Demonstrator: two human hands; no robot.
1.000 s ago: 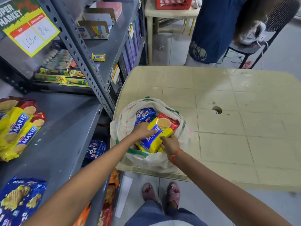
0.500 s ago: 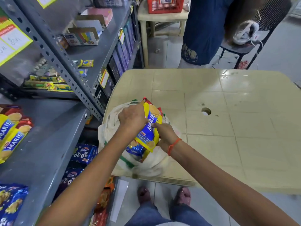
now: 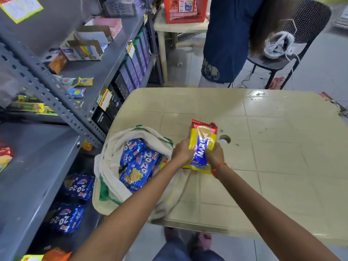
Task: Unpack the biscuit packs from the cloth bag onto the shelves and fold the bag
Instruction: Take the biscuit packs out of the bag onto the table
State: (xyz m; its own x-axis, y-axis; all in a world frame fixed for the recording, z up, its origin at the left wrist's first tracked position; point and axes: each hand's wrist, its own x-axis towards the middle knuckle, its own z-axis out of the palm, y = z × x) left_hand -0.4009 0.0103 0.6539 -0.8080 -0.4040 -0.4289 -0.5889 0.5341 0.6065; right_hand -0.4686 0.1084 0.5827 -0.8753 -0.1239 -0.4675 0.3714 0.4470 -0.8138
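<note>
A yellow, blue and red Marie biscuit pack (image 3: pixel 203 142) is held upright above the beige table, just right of the cloth bag. My left hand (image 3: pixel 182 152) grips its left edge and my right hand (image 3: pixel 214 155) grips its lower right side. The cream cloth bag (image 3: pixel 111 172) with green trim lies open on the table's near-left corner. Inside it lie blue 20-20 butter biscuit packs (image 3: pixel 140 167). The grey metal shelf (image 3: pixel 35 176) stands to the left, with a Marie pack (image 3: pixel 4 157) at its far left edge.
Blue 20-20 packs (image 3: pixel 75 202) sit on the lower shelf. The beige table (image 3: pixel 263 147) has a round hole (image 3: pixel 224 138). A person in dark blue (image 3: pixel 227 38) stands beyond the table beside a black chair (image 3: pixel 293 34). A red basket (image 3: pixel 185 8) sits on a far table.
Both hands lifted the Marie pack out of the bag and carried it right, over the table. The blue packs inside the bag now show.
</note>
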